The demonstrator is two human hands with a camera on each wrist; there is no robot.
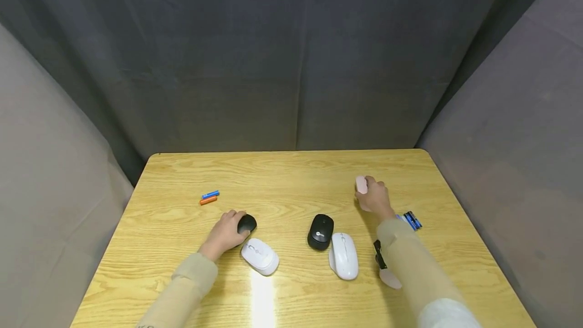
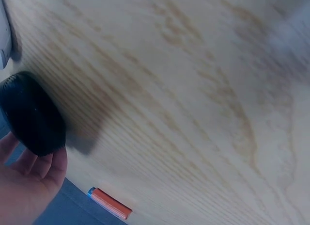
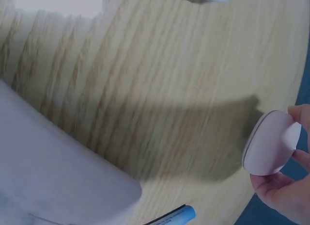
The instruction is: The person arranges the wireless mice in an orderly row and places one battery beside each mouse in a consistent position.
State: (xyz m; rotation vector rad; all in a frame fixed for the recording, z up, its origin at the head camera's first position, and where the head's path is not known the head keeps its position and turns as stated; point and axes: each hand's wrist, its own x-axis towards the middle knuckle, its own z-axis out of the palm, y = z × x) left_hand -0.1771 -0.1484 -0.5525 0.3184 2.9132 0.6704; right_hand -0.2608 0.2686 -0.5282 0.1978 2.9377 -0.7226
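My left hand grips a black computer mouse on the left half of the table; its fingers curl at the mouse's edge in the left wrist view. A white mouse lies just beside it. Farther right, my right hand holds a pale pink mouse between thumb and fingers, over the table's far right part. A black mouse and another white mouse lie between the two hands. Whether the pink mouse touches the table, I cannot tell.
Blue and orange batteries lie at the left. Several blue-and-black batteries lie by my right wrist, partly covered. Beside my right forearm are a black piece and a pale pink rounded piece. Grey curtains enclose the table.
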